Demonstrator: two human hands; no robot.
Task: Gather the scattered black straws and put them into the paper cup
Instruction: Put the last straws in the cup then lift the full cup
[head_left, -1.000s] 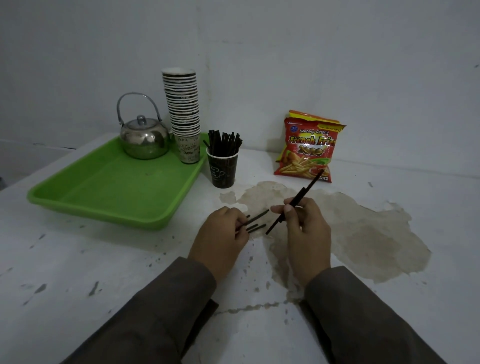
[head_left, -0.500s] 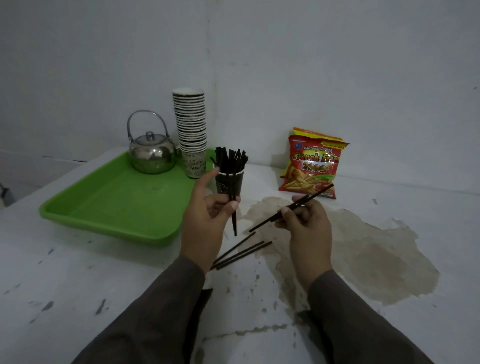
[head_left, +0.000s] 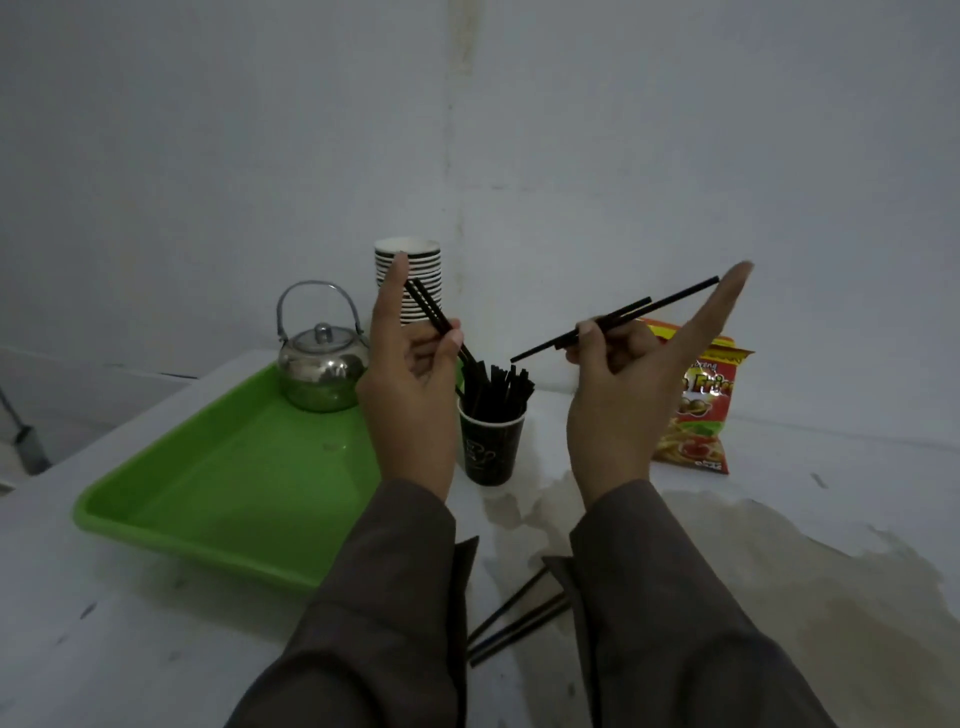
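Over the stained white table, the left hand pinches thin, stiff black straws above the dark paper cup, already bristling with straws. At its 3 o'clock the right hand pinches two more straws, little finger outstretched. Loose straws lie at the cup's 6 o'clock, a glossy green plastic tray at 9.

Thin black plastic straws cross the left hand's pinch; just below it, a black paper cup with faint pale print. Left of the grip lie a bright green plastic tray, a shiny silver metal kettle and black-and-white ringed stacked cups.
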